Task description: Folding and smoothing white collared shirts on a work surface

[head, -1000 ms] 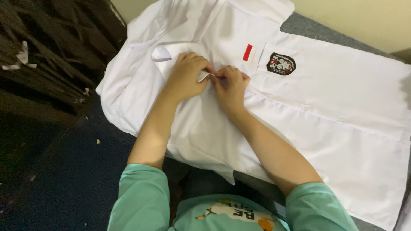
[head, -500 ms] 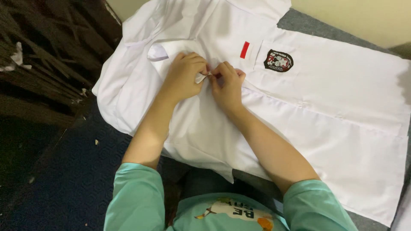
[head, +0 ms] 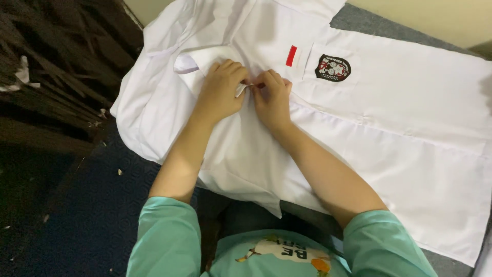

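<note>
A white shirt [head: 389, 128] lies spread flat in front of me, with a red strip [head: 291, 55] and a dark round badge [head: 333, 67] on its chest. My left hand [head: 221, 87] and my right hand [head: 271, 97] meet at the shirt's front edge near the collar. Both pinch the white cloth between thumb and fingers, fingertips almost touching. What lies between the fingertips is too small to tell. My green sleeves show at the bottom.
The shirt rests on a grey surface [head: 359, 15] beside a pale wall [head: 435, 20]. Dark blue patterned floor [head: 92, 215] lies to the left, with dark wooden slats [head: 56, 66] and scraps of litter beyond it.
The hands have stayed pinched together at the same spot on the shirt; the view has shifted slightly, with only small finger movements.
</note>
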